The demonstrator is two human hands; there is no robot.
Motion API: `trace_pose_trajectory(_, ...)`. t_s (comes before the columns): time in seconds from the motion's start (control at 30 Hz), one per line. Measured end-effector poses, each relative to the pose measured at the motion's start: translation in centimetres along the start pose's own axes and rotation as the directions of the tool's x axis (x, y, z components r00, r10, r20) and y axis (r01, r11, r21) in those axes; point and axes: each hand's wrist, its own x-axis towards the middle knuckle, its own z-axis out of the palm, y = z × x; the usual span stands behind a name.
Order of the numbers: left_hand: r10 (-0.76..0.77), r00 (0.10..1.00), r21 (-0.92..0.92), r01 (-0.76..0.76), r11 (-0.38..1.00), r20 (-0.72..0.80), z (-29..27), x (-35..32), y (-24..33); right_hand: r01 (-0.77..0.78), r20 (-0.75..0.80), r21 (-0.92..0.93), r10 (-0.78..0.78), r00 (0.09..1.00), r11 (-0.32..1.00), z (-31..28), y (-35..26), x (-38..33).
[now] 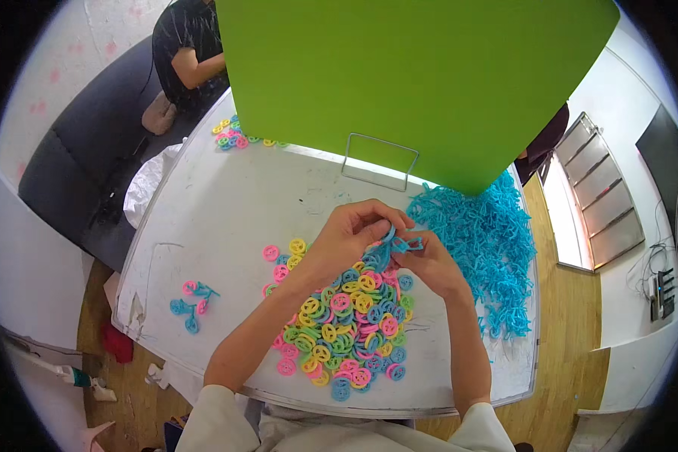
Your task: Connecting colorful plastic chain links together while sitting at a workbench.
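Observation:
Near the middle of the table, my two hands meet above a pile of small plastic wheels (341, 301) in pink, yellow, green and blue. Thumb and fingers of my left hand (358, 230) pinch a blue plastic wheel (389, 233), partly hidden by the fingertips. My right hand (431, 262) is closed on a looped blue strand (408, 244) right beside that wheel. Whether the strand passes through the wheel, I cannot tell. A heap of similar bright blue strands (478, 241) lies just beyond and to the right of my right hand.
At the left lie a few pink and blue wheels with blue strands attached (192, 307). A tall green panel (414, 83) stands across the far side, a wire frame (379, 162) at its foot. More wheels (232, 137) lie far left, near another person (192, 56) on a dark sofa (83, 158).

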Motion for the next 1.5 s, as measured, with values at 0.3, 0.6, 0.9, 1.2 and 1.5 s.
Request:
trace_pose_trajectory(0.3, -0.126, 0.991, -0.379, 0.134, 0.916, 0.045, 0.6, -0.3, 0.8, 0.010, 0.166, 0.266, -0.057, 0.984, 0.964, -0.9, 0.0, -0.2)
trace_pose_trajectory(0.6, 0.007, 1.000, -0.134, -0.010, 0.991, -0.026, 1.4, -0.3, 1.0, -0.103, 0.147, 0.271, 0.065, 0.987, 0.957, -1.7, -0.3, -0.7)
trace_pose_trajectory(0.9, 0.285, 0.941, 0.148, -0.260, 0.954, -0.185, 2.1, -0.4, 0.1, -0.056, -0.046, 0.362, 0.077, 0.996, 0.930, -0.7, 0.1, 0.2)
trace_pose_trajectory(1.2, -0.078, 0.831, -0.195, -0.037, 0.980, -0.551, 2.1, -0.3, -0.7, 0.028, -0.072, 0.190, -0.014, 0.997, 0.981, 0.9, 0.4, 0.7)
trace_pose_trajectory(1.5, -0.182, 0.917, -0.539, -0.042, 0.841, -0.356, 1.4, 0.0, -0.3, -0.226, -0.008, 0.320, 0.241, 0.971, 0.920, 1.4, 0.8, 1.0)
